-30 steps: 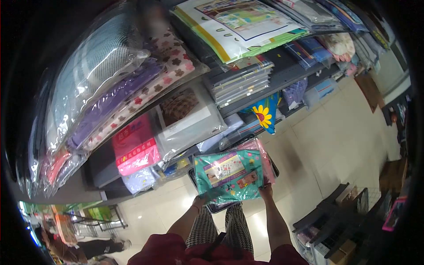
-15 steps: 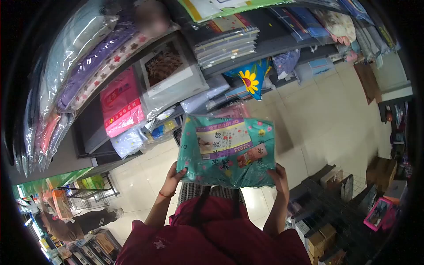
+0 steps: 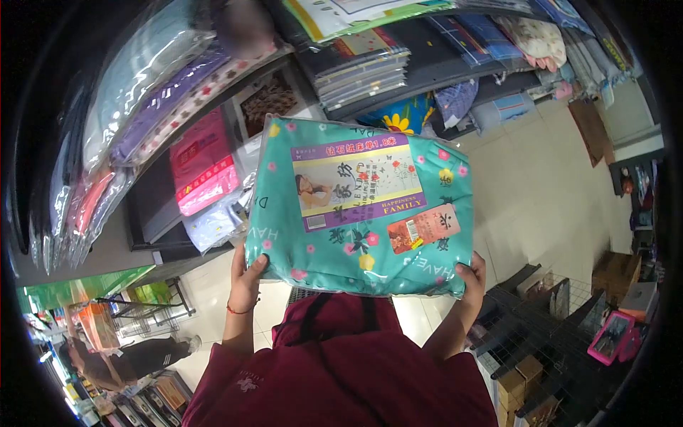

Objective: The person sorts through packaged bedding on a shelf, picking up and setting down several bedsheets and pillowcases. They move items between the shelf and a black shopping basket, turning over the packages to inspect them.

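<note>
Between my hands is a packaged bed sheet (image 3: 284, 188), teal with pink and yellow flowers, in clear plastic. A purple-and-yellow label (image 3: 398, 206) covers its upper middle, and an orange price tag lies below it to the right. My left hand (image 3: 247, 274) grips the lower left corner, thumb on the front. At the lower right corner my right hand (image 3: 471, 274) holds on the same way. The fingers behind the package are hidden. The pack is in front of my chest, its front turned up towards me.
Shelves ahead carry a pink package (image 3: 205, 160), a stack of flat packs (image 3: 363, 78) and a blue flowered bundle (image 3: 398, 114). Bagged bedding (image 3: 142, 85) fills the left. A dark wire rack (image 3: 548, 320) with boxes stands at right. Another person (image 3: 107, 363) is at lower left.
The packaged bed sheet has come up closer to the camera and looks larger, with both hands still on it. It now hides part of the shelf goods behind it.
</note>
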A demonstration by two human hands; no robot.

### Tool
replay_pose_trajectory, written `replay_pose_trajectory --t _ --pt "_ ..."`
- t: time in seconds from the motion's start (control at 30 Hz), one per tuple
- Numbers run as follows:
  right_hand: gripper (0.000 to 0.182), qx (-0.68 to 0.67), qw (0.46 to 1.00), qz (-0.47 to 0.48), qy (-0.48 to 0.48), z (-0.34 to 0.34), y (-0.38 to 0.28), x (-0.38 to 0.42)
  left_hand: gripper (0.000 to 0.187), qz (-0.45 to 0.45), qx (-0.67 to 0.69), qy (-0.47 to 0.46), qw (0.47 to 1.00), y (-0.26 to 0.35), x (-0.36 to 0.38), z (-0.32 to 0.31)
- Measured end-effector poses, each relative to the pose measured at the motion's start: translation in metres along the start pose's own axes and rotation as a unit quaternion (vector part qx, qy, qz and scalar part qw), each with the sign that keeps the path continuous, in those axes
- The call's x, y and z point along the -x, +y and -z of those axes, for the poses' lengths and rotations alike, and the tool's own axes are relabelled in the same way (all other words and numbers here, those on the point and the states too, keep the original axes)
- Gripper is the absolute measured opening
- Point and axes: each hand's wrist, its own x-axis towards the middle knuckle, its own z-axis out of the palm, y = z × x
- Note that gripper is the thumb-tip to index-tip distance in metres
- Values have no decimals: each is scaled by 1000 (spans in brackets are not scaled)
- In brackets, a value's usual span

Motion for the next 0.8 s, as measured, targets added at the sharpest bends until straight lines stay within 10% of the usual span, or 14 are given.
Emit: replay_pose_trajectory --t 0.8 --pt "20 136 988 21 -74 -102 -91 56 38 -53 -61 -8 997 80 5 31"
